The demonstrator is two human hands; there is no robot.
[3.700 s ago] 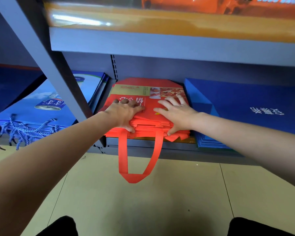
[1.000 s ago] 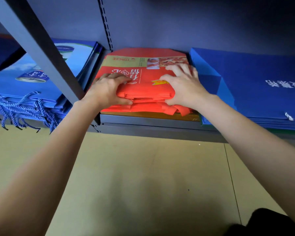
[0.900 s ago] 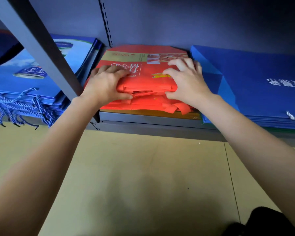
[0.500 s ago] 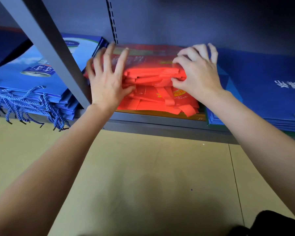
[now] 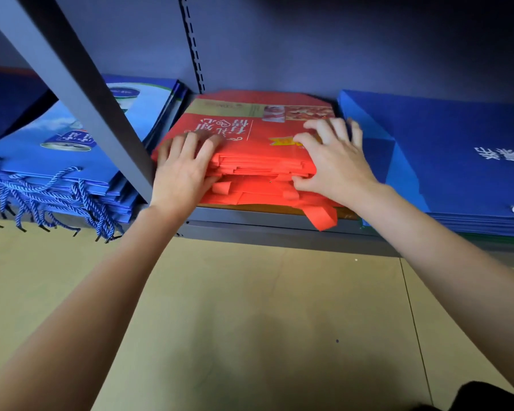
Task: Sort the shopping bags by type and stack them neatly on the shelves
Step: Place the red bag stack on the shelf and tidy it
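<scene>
A stack of flat red shopping bags [image 5: 258, 143] lies on the bottom shelf [image 5: 279, 229], between two blue stacks. My left hand [image 5: 181, 173] rests on the stack's front left corner, fingers spread over the top and thumb against the folded edges. My right hand [image 5: 333, 161] presses on the front right part, fingers on top and thumb tucked at the front edge. One red handle loop [image 5: 321, 216] sticks out over the shelf lip below my right wrist.
Light blue bags with blue rope handles [image 5: 57, 161] lie stacked at the left, behind a slanted grey shelf post [image 5: 80, 93]. Dark blue bags with white lettering [image 5: 457, 155] are stacked at the right. Beige floor [image 5: 250, 321] lies below the shelf.
The lifted upper part of the red stack has come back down flat. My left hand has dropped from a raised, spread pose onto the stack's corner; my right hand has settled lower.
</scene>
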